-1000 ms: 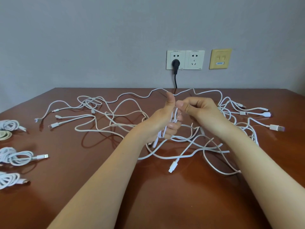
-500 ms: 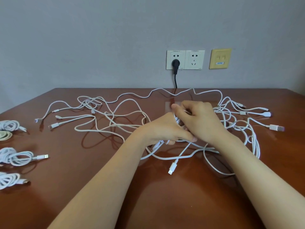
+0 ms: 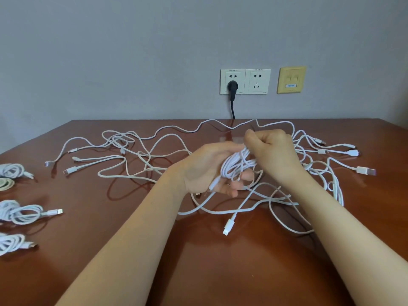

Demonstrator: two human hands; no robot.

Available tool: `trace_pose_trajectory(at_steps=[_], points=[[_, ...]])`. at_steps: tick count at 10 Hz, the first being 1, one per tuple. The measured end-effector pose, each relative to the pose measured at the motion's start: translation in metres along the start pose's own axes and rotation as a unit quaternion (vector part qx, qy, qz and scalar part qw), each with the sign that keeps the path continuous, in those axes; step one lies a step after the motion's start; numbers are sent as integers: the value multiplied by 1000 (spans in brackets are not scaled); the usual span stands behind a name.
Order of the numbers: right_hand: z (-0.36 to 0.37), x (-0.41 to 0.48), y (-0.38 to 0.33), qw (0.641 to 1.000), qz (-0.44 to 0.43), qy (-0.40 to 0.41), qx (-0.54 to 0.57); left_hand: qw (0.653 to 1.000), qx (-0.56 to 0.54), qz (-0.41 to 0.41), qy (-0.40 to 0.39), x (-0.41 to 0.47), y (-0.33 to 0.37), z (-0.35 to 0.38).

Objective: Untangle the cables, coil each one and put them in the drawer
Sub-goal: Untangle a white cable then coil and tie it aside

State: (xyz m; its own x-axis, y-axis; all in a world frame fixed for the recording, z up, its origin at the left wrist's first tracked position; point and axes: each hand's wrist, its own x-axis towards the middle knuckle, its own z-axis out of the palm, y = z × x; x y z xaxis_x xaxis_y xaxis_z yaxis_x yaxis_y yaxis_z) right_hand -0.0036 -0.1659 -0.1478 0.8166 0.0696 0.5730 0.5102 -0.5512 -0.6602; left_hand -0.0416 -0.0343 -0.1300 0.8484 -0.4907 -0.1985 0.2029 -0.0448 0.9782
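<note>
Cable coil [image 3: 234, 165] (white) in left hand [image 3: 204, 167] grip.

glossy wooden table [image 3: 198, 257], smooth white cables [image 3: 167, 138]

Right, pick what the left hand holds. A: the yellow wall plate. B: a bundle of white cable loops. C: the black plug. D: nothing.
B: the left hand grips the white cable loops, and the right hand pinches the cable just above them.

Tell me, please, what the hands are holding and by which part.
The left hand holds a white cable by its wound loops; the right hand pinches a strand of it just above them.
</note>
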Motion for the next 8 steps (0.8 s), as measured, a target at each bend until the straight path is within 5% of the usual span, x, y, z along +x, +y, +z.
trace_pose_trajectory(at_steps=[1,2,3,4,6,8], points=[[0,0,-1,1000,3,7,12,984,-103,-14,-143,8,-11,-22],[1,1,-2,999,24,25,12,982,-114,-27,-149,10,-9,-24],[2,-1,-2,998,45,45,-1,995,-33,-18,-90,9,-7,-20],[5,-2,-1,995,80,61,-22,987,158,-3,12,8,-5,-11],[1,0,2,986,135,88,-30,898,422,66,103,15,-6,13],[-9,7,4,987,159,15,14,925,345,85,137,18,-10,12]])
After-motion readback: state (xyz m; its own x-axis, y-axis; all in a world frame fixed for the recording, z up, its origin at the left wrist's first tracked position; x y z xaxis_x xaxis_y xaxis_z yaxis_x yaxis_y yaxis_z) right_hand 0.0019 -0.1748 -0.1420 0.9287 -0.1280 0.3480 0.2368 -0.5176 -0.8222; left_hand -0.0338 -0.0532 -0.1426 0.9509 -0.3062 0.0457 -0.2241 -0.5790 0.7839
